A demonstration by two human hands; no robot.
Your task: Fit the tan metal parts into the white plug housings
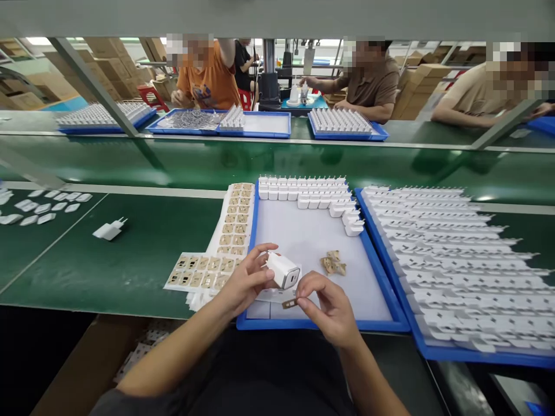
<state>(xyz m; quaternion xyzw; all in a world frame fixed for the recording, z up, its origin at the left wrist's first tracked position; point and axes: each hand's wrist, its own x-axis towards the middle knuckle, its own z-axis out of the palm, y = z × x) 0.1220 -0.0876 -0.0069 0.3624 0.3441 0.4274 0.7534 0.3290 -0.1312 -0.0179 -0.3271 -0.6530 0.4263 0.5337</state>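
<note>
My left hand [250,279] grips a white USB charger [284,270], its port end turned toward my right side. Between the thumb and finger of my right hand [327,303] is a small brown sticker [289,303] with cut-outs, just below the charger and apart from it. Both hands are over the near part of a blue-rimmed tray [321,325]. White chargers [303,188] stand in rows along its far edge and right corner. A few crumpled brown pieces [333,263] lie inside it. Sticker sheets [203,270] lie left of the tray, partly behind my left arm.
A second blue tray [489,353] full of white chargers is on the right. One loose charger [110,229] and several white pieces [45,207] lie on the green bench to the left. Across the belt [195,162], several people sit behind more trays. A metal beam crosses above.
</note>
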